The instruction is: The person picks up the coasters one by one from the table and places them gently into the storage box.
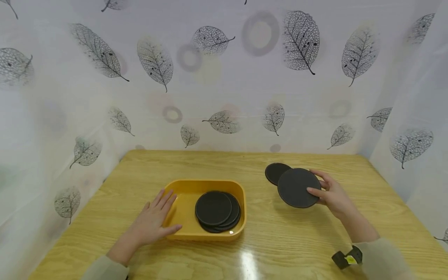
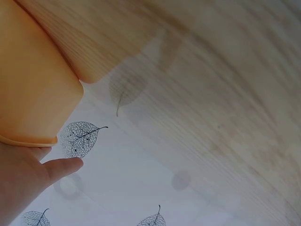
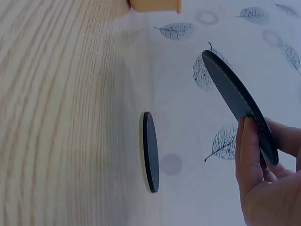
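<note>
My right hand (image 1: 334, 196) pinches a round black coaster (image 1: 299, 188) by its right edge, thumb on top, and holds it above the table. In the right wrist view this coaster (image 3: 235, 94) is tilted, with stitching along its rim. Behind it a second black coaster (image 1: 276, 172) lies flat on the table, partly hidden. My left hand (image 1: 148, 225) rests with spread, straight fingers on the left rim of a yellow-orange tray (image 1: 182, 235). Inside the tray, toward its right side, several black coasters (image 1: 213, 208) are stacked unevenly.
The wooden table (image 1: 273, 249) reaches back to a pale curtain (image 1: 224, 93) printed with leaves, which also hangs at both sides. A dark strap with a yellow patch (image 1: 348, 258) is by the right wrist.
</note>
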Demonstrator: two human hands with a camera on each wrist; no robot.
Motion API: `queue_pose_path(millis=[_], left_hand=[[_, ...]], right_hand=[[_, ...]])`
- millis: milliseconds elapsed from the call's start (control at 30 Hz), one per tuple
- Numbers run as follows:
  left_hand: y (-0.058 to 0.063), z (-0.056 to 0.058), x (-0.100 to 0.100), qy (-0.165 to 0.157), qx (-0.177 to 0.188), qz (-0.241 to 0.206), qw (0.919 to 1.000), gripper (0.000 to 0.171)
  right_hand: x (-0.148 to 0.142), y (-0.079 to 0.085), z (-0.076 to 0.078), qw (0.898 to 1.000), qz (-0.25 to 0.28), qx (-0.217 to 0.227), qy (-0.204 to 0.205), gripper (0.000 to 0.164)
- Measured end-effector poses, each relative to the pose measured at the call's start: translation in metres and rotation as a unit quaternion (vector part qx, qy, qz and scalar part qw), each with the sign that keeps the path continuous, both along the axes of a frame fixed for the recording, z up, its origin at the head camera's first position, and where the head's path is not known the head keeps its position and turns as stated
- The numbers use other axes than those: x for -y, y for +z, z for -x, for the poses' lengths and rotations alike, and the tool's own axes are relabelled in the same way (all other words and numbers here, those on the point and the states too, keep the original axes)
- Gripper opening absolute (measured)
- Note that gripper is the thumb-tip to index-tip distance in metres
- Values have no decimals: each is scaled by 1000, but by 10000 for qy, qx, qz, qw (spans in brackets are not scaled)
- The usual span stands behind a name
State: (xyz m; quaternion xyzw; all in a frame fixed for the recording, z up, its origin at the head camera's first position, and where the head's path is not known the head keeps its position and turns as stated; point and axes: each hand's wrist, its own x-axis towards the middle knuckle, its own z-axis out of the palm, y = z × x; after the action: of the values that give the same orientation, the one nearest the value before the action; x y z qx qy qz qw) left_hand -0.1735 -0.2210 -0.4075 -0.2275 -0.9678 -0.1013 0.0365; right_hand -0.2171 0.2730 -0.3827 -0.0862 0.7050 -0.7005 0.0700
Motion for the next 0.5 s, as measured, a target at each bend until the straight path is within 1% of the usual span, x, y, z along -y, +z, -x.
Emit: queue_pose_path(millis=[100, 267, 367, 500], left_hand=[[0, 0, 0, -9, -2, -1, 10000, 84], [0, 0, -1, -10, -20, 11, 10000, 84], [0, 0, -1, -2, -27, 23, 10000, 85], [1, -1, -1, 3, -32, 31, 10000, 85]], right_hand=[[14, 3, -2, 9999, 137, 40, 68, 58], [41, 6, -3, 9997, 138, 154, 158, 65], [59, 8, -1, 9993, 158, 218, 275, 67], [83, 8, 2, 9981, 214, 303, 491, 66]])
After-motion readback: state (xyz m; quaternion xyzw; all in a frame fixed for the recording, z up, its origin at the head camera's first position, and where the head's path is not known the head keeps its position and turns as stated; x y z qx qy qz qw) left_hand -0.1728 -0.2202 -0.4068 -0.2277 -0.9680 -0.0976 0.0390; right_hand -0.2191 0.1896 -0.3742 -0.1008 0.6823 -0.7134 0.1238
